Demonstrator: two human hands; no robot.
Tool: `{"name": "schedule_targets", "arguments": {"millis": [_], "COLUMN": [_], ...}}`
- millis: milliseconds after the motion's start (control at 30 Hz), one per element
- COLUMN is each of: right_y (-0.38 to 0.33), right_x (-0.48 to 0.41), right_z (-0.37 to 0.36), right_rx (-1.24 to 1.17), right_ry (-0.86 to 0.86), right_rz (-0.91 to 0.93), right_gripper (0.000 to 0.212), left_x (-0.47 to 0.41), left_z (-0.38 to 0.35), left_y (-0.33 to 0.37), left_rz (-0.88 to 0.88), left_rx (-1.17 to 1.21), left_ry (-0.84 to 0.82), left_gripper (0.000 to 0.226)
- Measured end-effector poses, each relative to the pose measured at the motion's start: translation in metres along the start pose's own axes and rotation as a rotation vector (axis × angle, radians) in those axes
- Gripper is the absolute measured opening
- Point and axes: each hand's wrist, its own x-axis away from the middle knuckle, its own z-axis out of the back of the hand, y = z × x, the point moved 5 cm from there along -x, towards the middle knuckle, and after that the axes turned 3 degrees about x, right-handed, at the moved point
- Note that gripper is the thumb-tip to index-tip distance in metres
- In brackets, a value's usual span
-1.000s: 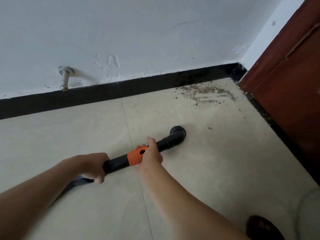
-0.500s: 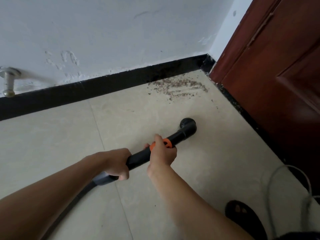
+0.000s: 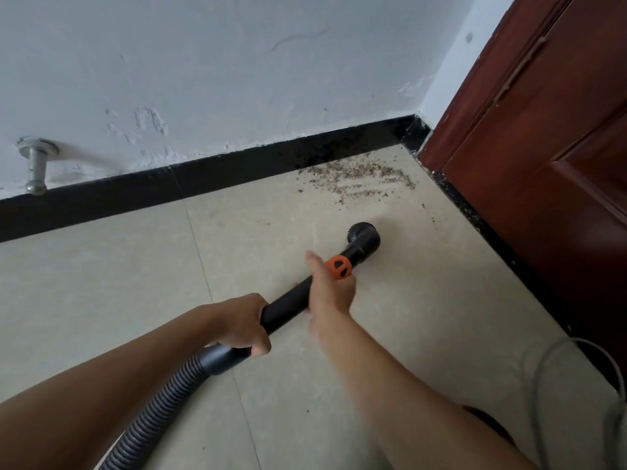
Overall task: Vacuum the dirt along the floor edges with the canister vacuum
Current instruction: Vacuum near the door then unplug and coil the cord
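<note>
around the black wand both sets of fingers are curled tight, left hand at the hose end, right hand just behind the orange collar. ahead of them the brush nozzle is low over the tile, short of the dirt against the black skirting. looks like the approach step. next it needs a push forward into that corner.

We look down on a beige tiled floor meeting a scuffed white wall at black skirting; a metal door stop juts out on the left, and a red-brown door stands on the right.
</note>
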Motion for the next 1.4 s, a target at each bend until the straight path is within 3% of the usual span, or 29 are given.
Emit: {"name": "schedule_targets", "arguments": {"millis": [233,467,567,767,900,1133,1233,1400], "right_y": [-0.014,-0.044,-0.052,-0.026,0.044,0.141,0.13,0.077], "right_x": [-0.001,-0.049,-0.058,-0.035,0.026,0.124,0.121,0.076], "right_z": [-0.053,0.014,0.016,-0.041,-0.04,-0.02,-0.03,-0.034], "right_rx": [-0.115,-0.2,-0.155,-0.245,-0.294,-0.274,-0.232,-0.19], "right_ry": [-0.178,0.087,0.036,-0.114,-0.103,-0.041,-0.08,-0.059], "right_rz": [-0.2,-0.035,-0.042,-0.247,-0.38,-0.604,-0.568,-0.394], "right_gripper": [0.028,0.021,0.016,0.016,0.01,0.023,0.029,0.042], "left_x": [-0.008,-0.044,-0.048,-0.008,0.036,0.084,0.089,0.074], "left_z": [0.018,0.0,0.002,0.033,0.034,0.043,0.042,0.036], "left_y": [-0.019,0.04,0.042,-0.044,-0.117,-0.175,-0.179,-0.158], "left_rz": [0.037,-0.088,-0.096,0.08,0.213,0.346,0.353,0.261], "left_rx": [0.085,-0.12,-0.15,-0.171,-0.276,-0.62,-0.588,-0.343], "left_ry": [0.195,0.137,0.16,0.09,-0.041,0.081,0.111,0.102], "left_gripper": [0.023,0.029,0.031,0.019,0.018,0.039,0.037,0.021]}}
